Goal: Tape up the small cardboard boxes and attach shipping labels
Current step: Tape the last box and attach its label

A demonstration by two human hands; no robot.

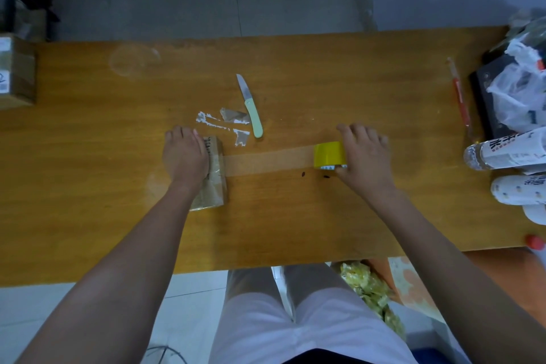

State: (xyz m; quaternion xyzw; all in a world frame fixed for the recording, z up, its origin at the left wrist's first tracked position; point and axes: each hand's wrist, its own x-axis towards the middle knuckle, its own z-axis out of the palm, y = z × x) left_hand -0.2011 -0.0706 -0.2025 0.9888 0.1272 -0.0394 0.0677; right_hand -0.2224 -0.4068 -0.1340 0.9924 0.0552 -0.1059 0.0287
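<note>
A small cardboard box (213, 186), partly wrapped in clear tape, lies on the wooden table (295, 221) left of centre. My left hand (184, 156) presses flat on top of it and hides most of its upper face. My right hand (365, 161) grips a yellow tape roll (329, 154) to the right. A strip of clear tape (266, 161) stretches taut from the roll to the box, just above the tabletop.
A folding knife with a pale green handle (251, 109) lies open behind the tape, beside torn label scraps (224, 124). Another taped box (14, 74) sits at the far left edge. Bottles (508, 154), plastic bags (520, 89) and a red pen (459, 94) crowd the right end.
</note>
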